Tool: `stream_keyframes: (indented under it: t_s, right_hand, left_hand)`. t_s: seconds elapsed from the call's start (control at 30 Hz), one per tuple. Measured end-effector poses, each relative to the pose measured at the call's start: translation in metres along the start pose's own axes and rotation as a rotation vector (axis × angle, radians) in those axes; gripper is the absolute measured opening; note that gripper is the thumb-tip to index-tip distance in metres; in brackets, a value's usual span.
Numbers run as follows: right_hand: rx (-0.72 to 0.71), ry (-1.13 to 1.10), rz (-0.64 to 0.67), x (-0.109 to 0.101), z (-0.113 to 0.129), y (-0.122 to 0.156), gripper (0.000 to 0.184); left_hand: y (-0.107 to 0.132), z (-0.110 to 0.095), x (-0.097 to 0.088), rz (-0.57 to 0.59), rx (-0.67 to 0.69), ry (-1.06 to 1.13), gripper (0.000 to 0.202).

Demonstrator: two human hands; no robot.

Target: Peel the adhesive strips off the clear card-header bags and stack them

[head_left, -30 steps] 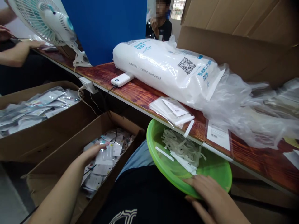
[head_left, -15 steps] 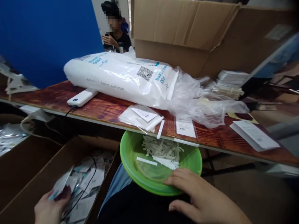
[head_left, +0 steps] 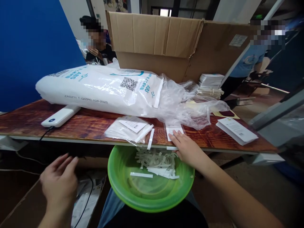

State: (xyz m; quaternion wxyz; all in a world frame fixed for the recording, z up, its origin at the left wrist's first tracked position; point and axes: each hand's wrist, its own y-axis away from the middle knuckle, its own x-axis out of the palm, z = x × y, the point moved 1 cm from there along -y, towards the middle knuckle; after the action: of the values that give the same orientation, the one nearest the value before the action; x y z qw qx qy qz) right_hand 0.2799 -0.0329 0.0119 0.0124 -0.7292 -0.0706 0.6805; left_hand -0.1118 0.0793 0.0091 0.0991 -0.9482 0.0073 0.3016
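My right hand [head_left: 190,148] reaches over the table's front edge, its fingers stretched out on a white printed card [head_left: 174,128] in a clear plastic sleeve. Just by its thumb, a white strip [head_left: 171,148] lies at the edge. On the left, my left hand [head_left: 60,177] is raised with loosely bent fingers, and I see nothing in it. Below it stands a cardboard box with flat clear packets [head_left: 83,199], partly hidden by the wrist. A green basin [head_left: 123,198] rests on my lap, with a pile of white paper strips [head_left: 158,160] inside.
A large white plastic sack [head_left: 99,91] lies along the table [head_left: 19,117]. Clear sleeves [head_left: 121,129] with a card on top sit left of the right hand. Other items are a white corded device [head_left: 60,116], a folded card [head_left: 237,129] and a big carton [head_left: 154,34]. Two people are beyond.
My left hand has let go of a packet in the box and risen. My right hand has moved from the basin's rim up to the sleeved card. The view has shifted.
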Motion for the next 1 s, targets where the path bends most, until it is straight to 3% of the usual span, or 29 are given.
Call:
stream_keyframes:
  t_s: [0.07,0.1,0.17,0.23,0.3,0.4,0.5,0.6,0.7,0.8,0.87,1.0]
  right_hand:
    - [-0.036,-0.025,-0.078,0.003,-0.006,0.006,0.053]
    - [-0.062,-0.053,-0.122,0.003,-0.01,0.01,0.048]
    - [-0.122,-0.102,-0.203,0.001,-0.019,0.017,0.041]
    - [-0.177,-0.124,-0.247,-0.001,-0.028,0.022,0.036]
    - [-0.197,-0.131,-0.265,-0.001,-0.038,0.027,0.033]
    - [-0.144,-0.162,-0.287,0.0,-0.054,0.035,0.034]
    - [-0.069,-0.253,-0.233,-0.009,-0.06,0.04,0.037]
    - [-0.052,-0.391,-0.15,-0.028,-0.046,0.033,0.043]
    - [-0.104,-0.4,-0.291,-0.045,-0.014,0.008,0.056]
    - [-0.279,-0.215,-0.363,-0.046,0.018,-0.021,0.04]
    - [-0.331,-0.14,-0.371,-0.042,0.027,-0.033,0.027]
    - [-0.316,-0.27,-0.345,-0.038,0.012,-0.037,0.024]
  left_hand:
    - [-0.01,-0.033,0.017,-0.068,0.054,0.021,0.051]
    - [-0.015,-0.052,0.028,-0.029,0.122,0.006,0.047]
    - [-0.023,-0.086,0.054,0.188,0.336,-0.112,0.041]
    - [-0.033,-0.11,0.079,0.306,0.499,-0.25,0.042]
    - [-0.042,-0.119,0.102,0.303,0.572,-0.406,0.051]
    - [-0.049,-0.118,0.125,0.345,0.606,-0.626,0.052]
    - [-0.043,-0.115,0.131,0.386,0.657,-0.701,0.039]
    - [-0.03,-0.118,0.126,0.314,0.725,-0.644,0.034]
    - [-0.017,-0.125,0.123,0.237,0.834,-0.525,0.031]
    - [-0.007,-0.133,0.122,0.213,0.947,-0.402,0.029]
    - [-0.003,-0.138,0.122,0.231,0.986,-0.352,0.027]
    - [-0.008,-0.143,0.117,0.348,1.016,-0.194,0.03]
